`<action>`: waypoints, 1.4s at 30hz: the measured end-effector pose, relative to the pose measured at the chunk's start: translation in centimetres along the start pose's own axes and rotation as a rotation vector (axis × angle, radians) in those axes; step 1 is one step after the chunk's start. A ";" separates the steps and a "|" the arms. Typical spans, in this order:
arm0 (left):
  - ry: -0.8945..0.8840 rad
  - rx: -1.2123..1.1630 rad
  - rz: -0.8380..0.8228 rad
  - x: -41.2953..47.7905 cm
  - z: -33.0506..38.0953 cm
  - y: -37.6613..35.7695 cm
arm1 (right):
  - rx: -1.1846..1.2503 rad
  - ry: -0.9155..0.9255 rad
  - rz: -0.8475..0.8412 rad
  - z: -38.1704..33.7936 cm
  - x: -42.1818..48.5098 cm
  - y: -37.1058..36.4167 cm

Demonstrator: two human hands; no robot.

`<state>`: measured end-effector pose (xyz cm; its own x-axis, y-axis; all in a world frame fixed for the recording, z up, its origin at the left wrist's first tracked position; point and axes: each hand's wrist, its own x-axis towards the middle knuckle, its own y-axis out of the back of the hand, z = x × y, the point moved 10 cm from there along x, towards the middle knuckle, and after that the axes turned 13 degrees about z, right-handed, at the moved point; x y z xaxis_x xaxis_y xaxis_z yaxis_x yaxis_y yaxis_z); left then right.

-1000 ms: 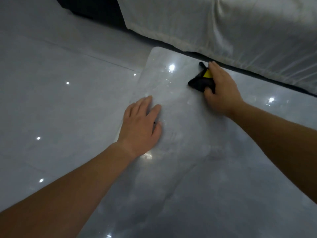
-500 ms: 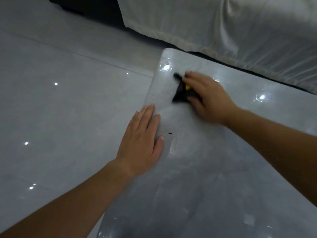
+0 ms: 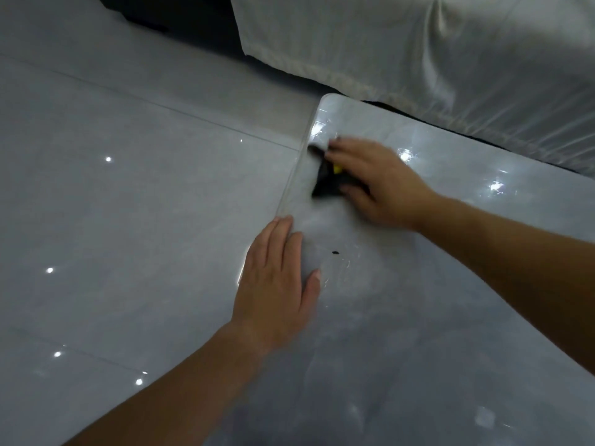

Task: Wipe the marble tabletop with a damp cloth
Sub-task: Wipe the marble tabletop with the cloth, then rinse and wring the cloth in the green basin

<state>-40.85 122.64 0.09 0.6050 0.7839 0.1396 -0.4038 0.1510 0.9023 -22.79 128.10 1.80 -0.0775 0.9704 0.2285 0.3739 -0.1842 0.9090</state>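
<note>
Arms reach forward from the bottom of the view, one on each side. The left hand lies flat with its fingers straight, pressing down near the left edge of the marble tabletop. Its grip is wide and holds nothing; it looks like it just keeps the person steady.

Just past its thumb sits a small dark speck on the marble. I think it is a crumb or a bit of dirt, and the wiping has not reached it.

Farther on, the right hand presses down on a dark cloth with a bit of yellow on it. The fingers are closed over the cloth, holding it bunched against the marble. The cloth sits close to the left edge, near the far rounded corner.

A wet cloth like this is likely soft, light and floppy. It should be held bunched under the palm and fingers, so it does not slide out. The marble looks hard and shiny, and probably slippery when wet.

Beside the tabletop on the left is the shiny tiled floor, well below. Past the far edge hangs a pale sheet with a seam along its bottom.
</note>
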 end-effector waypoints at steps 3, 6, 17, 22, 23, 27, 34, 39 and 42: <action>0.005 -0.033 0.021 0.1 -0.1 0.2 | -0.040 -0.304 0.132 3.7 4.6 0.6; 0.027 -0.075 0.027 0.2 -0.3 0.4 | -0.031 -0.322 0.171 2.2 4.7 -0.3; 0.149 -0.261 0.022 -0.6 -1.3 2.3 | 0.144 -0.062 -0.007 -7.7 -11.1 0.3; 0.199 -0.244 -0.092 -0.7 0.1 2.3 | 0.465 -0.734 0.159 -5.0 -13.9 3.8; 0.212 -0.276 -0.103 -0.7 0.9 2.5 | 0.569 -0.930 0.198 -4.3 -15.1 4.1; 0.577 -0.704 -0.328 -1.3 5.8 2.2 | 1.289 -1.563 0.458 -5.3 -19.5 4.3; 0.861 -1.056 -0.639 -3.3 16.4 1.8 | 1.489 -1.656 0.598 -8.1 -25.9 10.8; 0.791 -1.033 -0.742 -5.1 24.2 1.9 | 1.395 -1.612 0.753 -7.7 -33.9 17.6; 0.724 -1.010 -0.861 -7.3 30.0 1.6 | 1.409 -1.619 0.841 -8.1 -39.5 20.7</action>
<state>-25.29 99.13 12.77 0.5583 0.3163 -0.7670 -0.5830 0.8073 -0.0915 -19.50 84.67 14.43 0.6629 0.1765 -0.7276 0.1575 -0.9829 -0.0950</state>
